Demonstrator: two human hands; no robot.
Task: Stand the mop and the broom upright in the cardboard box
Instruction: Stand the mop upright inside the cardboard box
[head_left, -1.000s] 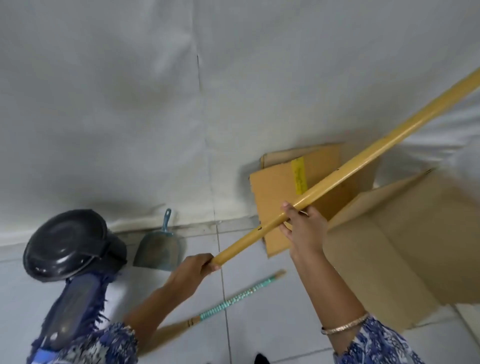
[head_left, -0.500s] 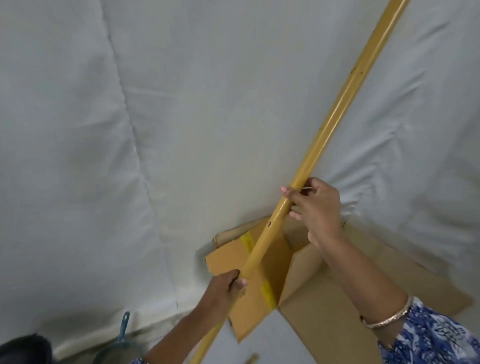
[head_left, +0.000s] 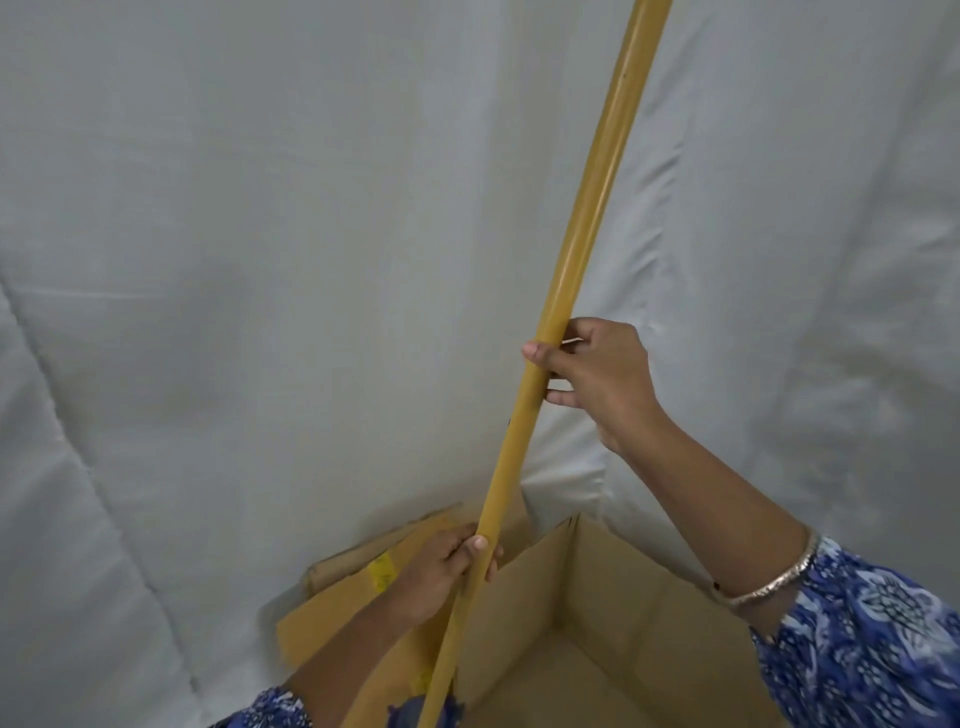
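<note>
The mop's long yellow-tan handle (head_left: 587, 218) stands nearly upright, leaning slightly right, and runs from the bottom edge out of the top of the view. My right hand (head_left: 597, 374) grips it at mid height. My left hand (head_left: 447, 569) grips it lower down, just above the open cardboard box (head_left: 623, 597). A scrap of the blue mop head (head_left: 410, 714) shows at the bottom edge, by the box's near left wall. The broom is out of view.
A white cloth backdrop (head_left: 260, 260) hangs close behind the box and fills most of the view. The box's left flap (head_left: 343, 597), with yellow tape on it, folds outward against the cloth. The box's inside floor shows bare cardboard.
The handle has swung from a low slant to nearly upright, and the mop head has come up off the floor to the box. Both hands kept their grip. The view rose off the floor.
</note>
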